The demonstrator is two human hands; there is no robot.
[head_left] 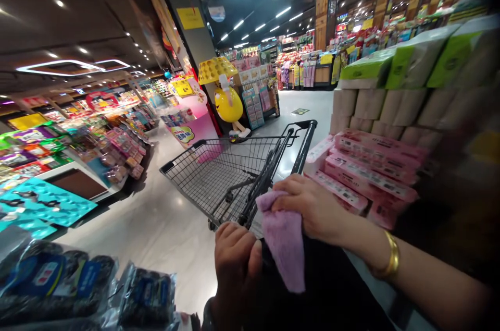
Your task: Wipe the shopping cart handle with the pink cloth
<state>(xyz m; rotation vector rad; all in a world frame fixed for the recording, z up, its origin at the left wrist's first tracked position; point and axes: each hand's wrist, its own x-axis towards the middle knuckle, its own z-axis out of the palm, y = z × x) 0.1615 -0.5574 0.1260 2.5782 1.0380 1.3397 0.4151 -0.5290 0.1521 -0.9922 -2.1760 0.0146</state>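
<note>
While clear-wrapped dark bundles (54, 279) are lying at the lower left corner, a turquoise board (74, 203) is slanting behind them, and bright packets (31, 138) are filling the display above it. Farther right, across the pale floor (167, 232), a pink display stand (195, 135) is showing a yellow sign, and a round yellow figure (228, 104) is standing just beside it under a yellow, lampshade-like top. In front of these, a dark wire shopping cart (187, 182) is occupying the middle of the aisle.

At the cart's near side, the person's left hand (236, 250) is curling tightly round the near stretch of the handle (305, 146), its fingers hiding the bar. Apart from it and a little farther along, the right hand (312, 208) is clamping a lilac cloth (283, 242) against the handle, and the cloth's loose end is hanging down between the two hands. A gold bracelet (391, 254) is circling the right wrist. Beyond that arm, pink packs (371, 174) are lying stacked, and green-and-white packs (406, 62) are rising in rows behind them.
</note>
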